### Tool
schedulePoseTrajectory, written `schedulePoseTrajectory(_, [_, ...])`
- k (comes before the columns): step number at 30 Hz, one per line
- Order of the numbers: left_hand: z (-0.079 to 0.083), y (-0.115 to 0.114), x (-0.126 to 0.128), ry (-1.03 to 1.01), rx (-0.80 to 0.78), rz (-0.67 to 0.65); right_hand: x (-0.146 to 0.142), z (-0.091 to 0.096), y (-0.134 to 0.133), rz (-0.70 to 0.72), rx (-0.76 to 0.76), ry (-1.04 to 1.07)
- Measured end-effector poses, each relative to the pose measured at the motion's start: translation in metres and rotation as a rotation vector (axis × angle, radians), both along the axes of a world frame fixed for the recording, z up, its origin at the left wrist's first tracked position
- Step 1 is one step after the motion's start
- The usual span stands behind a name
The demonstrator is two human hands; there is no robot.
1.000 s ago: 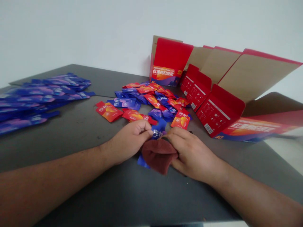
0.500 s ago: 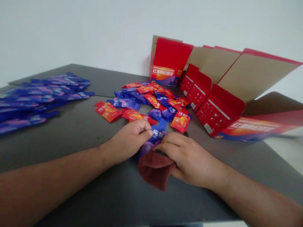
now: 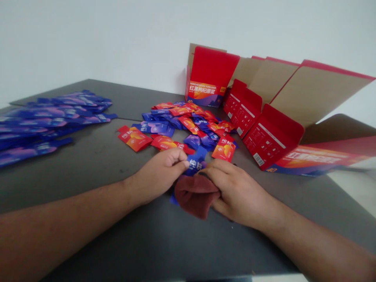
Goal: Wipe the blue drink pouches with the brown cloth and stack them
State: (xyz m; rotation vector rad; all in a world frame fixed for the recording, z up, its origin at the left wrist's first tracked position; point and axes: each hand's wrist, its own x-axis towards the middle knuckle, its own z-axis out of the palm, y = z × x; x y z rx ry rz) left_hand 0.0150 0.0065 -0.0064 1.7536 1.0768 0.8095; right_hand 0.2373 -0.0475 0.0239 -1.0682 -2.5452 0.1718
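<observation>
My left hand pinches the edge of a blue sachet printed with white characters. My right hand grips a dark red cloth, which is folded over the lower part of that sachet and hides it. A blue corner shows below the cloth on the left. Both hands sit close together just in front of a loose pile of red and blue sachets.
A long heap of blue-purple sachets lies at the table's left. Flat red-and-kraft cartons with printed panels stand at the right, past the grey table. A white wall rises behind.
The cloth and my right hand have moved up the sachet from its lower end, covering more of it. My left hand stays nearly still on the sachet.
</observation>
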Motion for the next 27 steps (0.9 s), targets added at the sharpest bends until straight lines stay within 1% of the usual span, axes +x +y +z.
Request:
schedulePoseTrajectory(2, [-0.0009, -0.0007, 0.0005, -0.037, -0.066, -0.004, 0.0020, -0.0003, 0.0028, -0.121, 0.026, 0.015])
schedulePoseTrajectory(4, [-0.0012, -0.0013, 0.0009, -0.059, -0.103, -0.015, 0.0031, -0.0008, 0.0047, -0.159, 0.027, 0.027])
schedulePoseTrajectory(6, [-0.0008, -0.0013, 0.0007, -0.033, -0.066, -0.015, 0.0025, -0.0012, 0.0043, -0.102, 0.017, 0.017])
schedulePoseTrajectory(9, [0.0003, -0.0006, 0.0001, 0.011, 0.027, -0.011, 0.0007, -0.0011, 0.0015, 0.054, -0.008, -0.007])
schedulePoseTrajectory(10, [0.0004, -0.0004, -0.0001, 0.013, 0.036, -0.010, 0.0006, -0.0008, 0.0009, 0.073, -0.010, -0.010])
schedulePoseTrajectory(12, [-0.0001, -0.0001, -0.0003, -0.005, 0.009, -0.009, 0.0015, -0.0002, 0.0012, 0.020, 0.001, -0.007])
schedulePoseTrajectory(15, [-0.0024, -0.0002, -0.0006, -0.046, -0.064, -0.016, 0.0035, 0.0002, 0.0037, -0.131, 0.026, 0.016])
schedulePoseTrajectory(17, [-0.0038, -0.0003, -0.0007, -0.063, -0.073, -0.024, 0.0034, 0.0001, 0.0043, -0.149, 0.021, 0.024])
schedulePoseTrajectory(19, [-0.0039, -0.0002, -0.0008, -0.050, -0.039, -0.018, 0.0018, -0.0002, 0.0029, -0.087, 0.006, 0.015])
schedulePoseTrajectory(22, [-0.0023, -0.0001, -0.0010, -0.004, 0.015, -0.013, -0.0004, -0.0002, -0.0004, 0.072, -0.021, -0.003])
schedulePoseTrajectory(23, [-0.0018, -0.0001, -0.0011, 0.003, 0.020, -0.013, -0.0003, -0.0002, -0.0010, 0.089, -0.023, -0.007])
schedulePoseTrajectory(24, [-0.0016, -0.0002, -0.0012, 0.002, 0.017, -0.015, 0.0001, -0.0001, -0.0010, 0.073, -0.017, -0.007])
schedulePoseTrajectory(27, [-0.0021, -0.0003, -0.0016, -0.032, -0.021, -0.017, 0.0028, -0.0002, 0.0018, -0.077, 0.008, 0.005])
